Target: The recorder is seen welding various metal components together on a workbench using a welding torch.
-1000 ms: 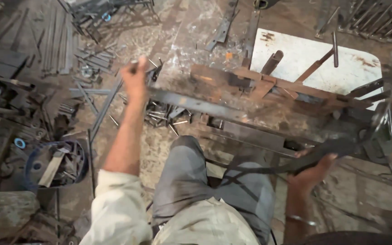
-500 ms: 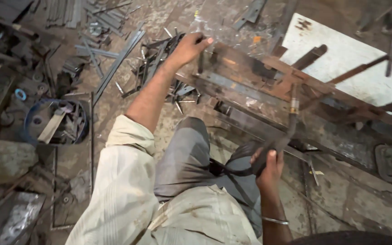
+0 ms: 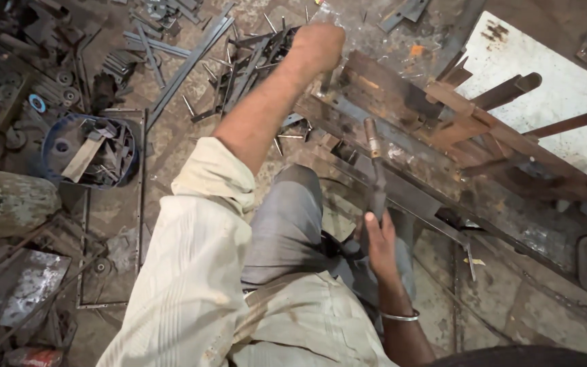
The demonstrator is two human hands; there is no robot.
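Right hand [image 3: 380,239] fingers wrapped a dark rod-like tool [image 3: 375,170], held upright over the knee, tip near the rusty metal frame [image 3: 443,129]. Left hand [image 3: 317,44] reached far out, fist closed at the frame's far end; contents unclear. Metal scraps [image 3: 239,64] lay beside it, blue tub [image 3: 52,132] well left.

— Where's the tub [image 3: 90,149] of scrap? 
— On the floor [image 3: 171,156], left of the knee [image 3: 293,197]. 
— And the metal frame [image 3: 443,149]? 
— Right of the knee, with the white sheet [image 3: 558,102] behind it.
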